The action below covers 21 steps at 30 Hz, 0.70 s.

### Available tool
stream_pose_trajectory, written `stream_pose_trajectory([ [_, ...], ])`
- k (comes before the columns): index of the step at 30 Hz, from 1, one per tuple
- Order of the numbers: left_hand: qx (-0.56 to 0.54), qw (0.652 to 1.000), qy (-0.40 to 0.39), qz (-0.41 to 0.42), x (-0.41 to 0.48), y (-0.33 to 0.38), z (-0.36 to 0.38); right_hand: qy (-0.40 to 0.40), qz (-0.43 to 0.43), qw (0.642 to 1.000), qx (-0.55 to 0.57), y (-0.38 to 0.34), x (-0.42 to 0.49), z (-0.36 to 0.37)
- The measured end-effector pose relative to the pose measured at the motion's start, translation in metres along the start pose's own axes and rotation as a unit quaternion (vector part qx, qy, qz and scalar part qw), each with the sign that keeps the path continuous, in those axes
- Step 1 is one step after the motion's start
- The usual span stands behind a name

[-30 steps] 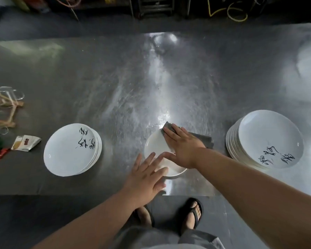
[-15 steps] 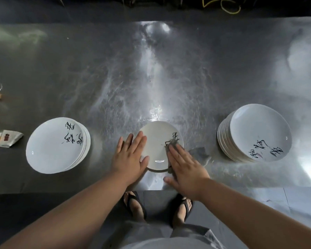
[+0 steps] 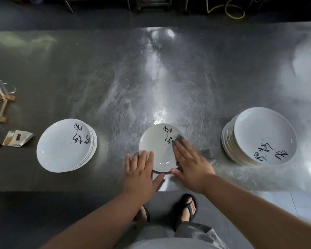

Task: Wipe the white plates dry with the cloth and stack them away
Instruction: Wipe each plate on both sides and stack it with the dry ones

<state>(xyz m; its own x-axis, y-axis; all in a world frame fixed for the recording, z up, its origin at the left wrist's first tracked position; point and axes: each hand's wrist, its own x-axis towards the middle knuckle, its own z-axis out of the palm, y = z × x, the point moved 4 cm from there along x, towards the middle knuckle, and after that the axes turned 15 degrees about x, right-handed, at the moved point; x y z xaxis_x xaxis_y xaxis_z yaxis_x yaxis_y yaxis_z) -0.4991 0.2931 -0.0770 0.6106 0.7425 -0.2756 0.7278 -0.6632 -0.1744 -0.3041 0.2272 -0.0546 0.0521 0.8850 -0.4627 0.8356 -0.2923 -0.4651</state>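
Well, near the front edge of the tabletop [image 3: 115,78] I see the left stack [image 3: 65,146] of white plates with black brush writing. At this edge's middle the left hand [image 3: 139,169] lies flat on the single plate [image 3: 156,144], which has the same writing. The right hand [image 3: 190,162], fingers straight, presses the grey cloth [image 3: 178,139] on its right side. The right stack [image 3: 262,137] is taller.

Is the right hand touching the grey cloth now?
Touching. The head view shows the right hand lying flat on the grey cloth, with no gap between them, pressing it onto the middle plate.
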Motion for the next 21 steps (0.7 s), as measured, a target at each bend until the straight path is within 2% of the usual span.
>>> stream_pose_trajectory([
  [3, 0.019, 0.996, 0.047, 0.074, 0.009, -0.006, -0.003, -0.008, -0.004, 1.000, -0.029, 0.013, 0.038, -0.025],
  [6, -0.007, 0.992, 0.028, 0.119, 0.032, -0.011, 0.007, 0.008, 0.015, 1.000, -0.007, 0.013, 0.045, -0.015],
  [9, -0.038, 0.989, 0.089, 0.112, 0.033, -0.011, 0.019, 0.024, 0.020, 0.998, 0.051, -0.008, 0.002, 0.015],
  [12, -0.041, 0.985, 0.124, 0.110, 0.032, -0.010, 0.023, -0.049, -0.052, 0.997, 0.038, -0.022, -0.032, 0.037],
  [14, -0.047, 0.984, 0.130, 0.109, 0.033, -0.011, 0.021, -0.053, -0.070, 0.996, 0.029, -0.007, -0.021, 0.027],
  [18, -0.055, 0.988, 0.100, 0.103, 0.032, -0.013, 0.016, 0.026, 0.017, 0.997, 0.070, 0.017, 0.022, -0.009],
  [21, -0.073, 0.988, 0.089, 0.104, 0.037, -0.018, 0.012, 0.025, 0.018, 0.998, 0.063, 0.005, 0.010, 0.008],
])
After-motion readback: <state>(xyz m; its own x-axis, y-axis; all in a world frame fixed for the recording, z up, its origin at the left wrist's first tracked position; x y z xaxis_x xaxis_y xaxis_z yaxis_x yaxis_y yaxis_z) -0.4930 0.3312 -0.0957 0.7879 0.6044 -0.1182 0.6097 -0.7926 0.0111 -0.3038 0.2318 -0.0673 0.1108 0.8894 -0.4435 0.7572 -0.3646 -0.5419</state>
